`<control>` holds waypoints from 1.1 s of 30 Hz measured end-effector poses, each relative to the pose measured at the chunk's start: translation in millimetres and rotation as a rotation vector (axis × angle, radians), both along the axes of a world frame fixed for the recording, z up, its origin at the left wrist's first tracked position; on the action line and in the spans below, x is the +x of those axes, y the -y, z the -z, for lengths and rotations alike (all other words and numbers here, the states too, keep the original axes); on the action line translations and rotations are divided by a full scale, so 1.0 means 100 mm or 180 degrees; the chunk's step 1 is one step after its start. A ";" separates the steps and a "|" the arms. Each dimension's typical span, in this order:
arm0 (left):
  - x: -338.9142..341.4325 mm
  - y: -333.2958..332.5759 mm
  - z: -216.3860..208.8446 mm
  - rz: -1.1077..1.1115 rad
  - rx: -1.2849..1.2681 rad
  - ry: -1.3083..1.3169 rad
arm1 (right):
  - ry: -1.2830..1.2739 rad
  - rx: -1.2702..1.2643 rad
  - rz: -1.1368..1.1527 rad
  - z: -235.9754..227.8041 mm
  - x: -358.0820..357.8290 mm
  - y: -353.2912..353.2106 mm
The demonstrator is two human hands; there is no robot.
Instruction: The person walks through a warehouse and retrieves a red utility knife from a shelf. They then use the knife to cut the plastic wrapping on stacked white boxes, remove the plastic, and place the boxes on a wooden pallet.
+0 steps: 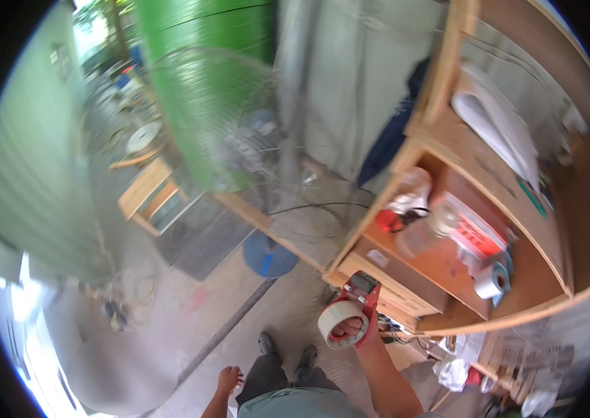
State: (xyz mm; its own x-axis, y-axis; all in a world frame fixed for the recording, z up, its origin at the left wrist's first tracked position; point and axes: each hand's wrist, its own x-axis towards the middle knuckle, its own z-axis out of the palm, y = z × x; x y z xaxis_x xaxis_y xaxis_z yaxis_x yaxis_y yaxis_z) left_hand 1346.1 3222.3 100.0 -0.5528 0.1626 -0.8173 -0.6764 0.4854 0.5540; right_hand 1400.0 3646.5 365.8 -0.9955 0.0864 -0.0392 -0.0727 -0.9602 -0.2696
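Observation:
In my right hand [366,327] is a red tape dispenser [367,296], held out in front of me on the right. A wide roll of pale tape [330,322] sits on it, and my fingers show through the roll's core. The dispenser's dark head points up, near the lower corner of a wooden shelf unit [378,209]. My left hand [229,380] hangs low beside my left leg with its fingers loosely curled; they are small and partly turned away, and no object shows in them.
A pedestal fan [260,139] on a round blue base [269,256] stands ahead, before a green wrapped cylinder [204,83]. The shelf holds a clear plastic jar [420,235], a red and white box [472,226] and a white roll [492,281]. A wooden frame [149,195] lies further left.

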 end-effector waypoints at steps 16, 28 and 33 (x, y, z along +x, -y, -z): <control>-0.25 1.26 -1.56 -0.1720 0.1417 -0.0890 | 0.0727 0.1689 -0.3244 1.06 -1.56 2.97; -0.52 2.89 -1.90 -0.2695 0.0815 -0.0797 | 0.0694 0.1512 -0.5036 0.58 -2.52 5.58; -0.97 3.54 -1.68 -0.3195 0.0946 -0.0926 | 0.0421 0.1010 -0.5681 0.76 -3.28 6.31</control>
State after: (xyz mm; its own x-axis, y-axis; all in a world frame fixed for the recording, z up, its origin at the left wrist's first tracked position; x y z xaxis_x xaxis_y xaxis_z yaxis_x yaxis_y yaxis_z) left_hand 1248.8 2868.5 267.9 -0.7101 -0.3019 -0.6362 -0.5137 -0.3959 0.7612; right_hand 1071.6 3015.2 290.1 0.1162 -0.9426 -0.3130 0.9060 0.2297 -0.3554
